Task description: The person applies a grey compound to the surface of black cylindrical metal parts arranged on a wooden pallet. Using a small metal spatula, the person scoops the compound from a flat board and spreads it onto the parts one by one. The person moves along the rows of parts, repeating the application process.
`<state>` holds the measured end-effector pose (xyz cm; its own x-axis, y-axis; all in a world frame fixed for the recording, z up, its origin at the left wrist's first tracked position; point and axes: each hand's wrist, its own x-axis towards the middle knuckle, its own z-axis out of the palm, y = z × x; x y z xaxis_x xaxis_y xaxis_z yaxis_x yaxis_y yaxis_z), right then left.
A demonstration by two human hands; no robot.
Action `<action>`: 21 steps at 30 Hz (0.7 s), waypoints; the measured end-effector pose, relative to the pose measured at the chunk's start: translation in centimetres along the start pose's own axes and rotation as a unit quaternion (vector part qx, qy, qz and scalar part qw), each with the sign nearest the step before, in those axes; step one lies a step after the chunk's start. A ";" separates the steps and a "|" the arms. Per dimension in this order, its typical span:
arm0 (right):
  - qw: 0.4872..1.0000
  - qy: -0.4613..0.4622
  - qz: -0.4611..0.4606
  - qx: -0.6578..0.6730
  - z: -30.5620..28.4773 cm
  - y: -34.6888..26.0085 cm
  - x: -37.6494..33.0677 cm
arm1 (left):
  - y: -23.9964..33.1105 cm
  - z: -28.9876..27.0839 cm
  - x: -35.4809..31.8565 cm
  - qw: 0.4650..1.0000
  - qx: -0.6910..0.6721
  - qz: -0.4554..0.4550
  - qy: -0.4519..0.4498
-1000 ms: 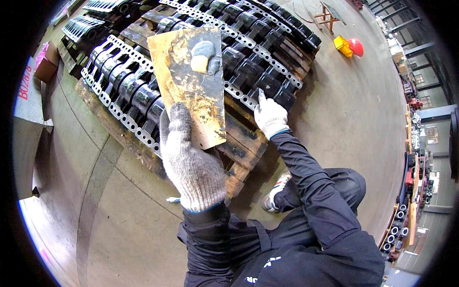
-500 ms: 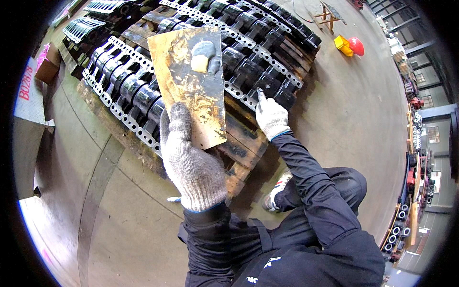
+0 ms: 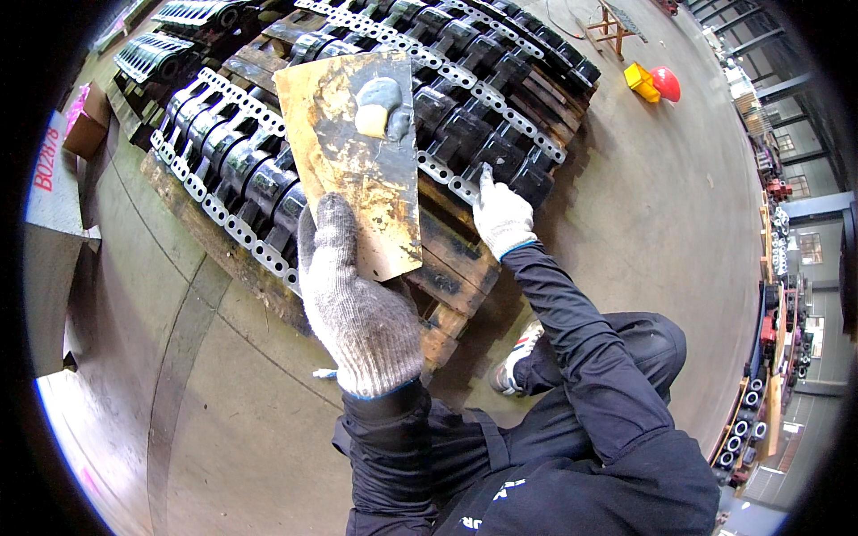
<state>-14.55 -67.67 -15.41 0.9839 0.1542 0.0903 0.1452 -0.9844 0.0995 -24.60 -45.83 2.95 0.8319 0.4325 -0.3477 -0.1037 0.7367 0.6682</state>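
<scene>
Board (image 3: 357, 170): stained yellow-brown, grey putty blobs, left hand (image 3: 357, 308) holding.

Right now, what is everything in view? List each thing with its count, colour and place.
Board: one, tan, stained, held over the pallet.
Putty blobs: grey and cream, at the board's far end.
Track links: several rows, black with grey perforated plates, on the pallet.
Pallet: one, dark worn wood, on the concrete floor.
Cardboard box: one, brown, far left.
Yellow container: one, far right, beside a red round thing.
Shoe: one, white, by the pallet.
Left hand: grey knit glove, holds the board.
Right hand: white glove, fingertip on a track plate.
</scene>
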 end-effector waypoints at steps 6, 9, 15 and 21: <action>0.999 -0.047 0.019 0.003 0.0 -0.3 0.3 | 0.0 -0.1 -0.1 1.000 0.008 0.006 0.014; 0.998 -0.060 0.017 0.003 -0.5 -0.6 0.3 | 0.2 -0.3 -0.1 0.999 0.029 0.015 0.023; 0.998 -0.056 0.008 0.002 -1.0 -0.7 -0.1 | 0.4 0.0 -0.4 1.000 -0.010 0.007 -0.010; 0.997 0.068 -0.005 0.031 -0.5 0.8 0.1 | 0.5 0.7 -0.7 1.000 -0.029 0.008 0.005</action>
<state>-14.34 -68.38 -14.85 0.9599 0.1700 0.2228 0.1652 -0.9854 0.0405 -24.82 -46.10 4.00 0.8241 0.4496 -0.3445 -0.1482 0.7582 0.6349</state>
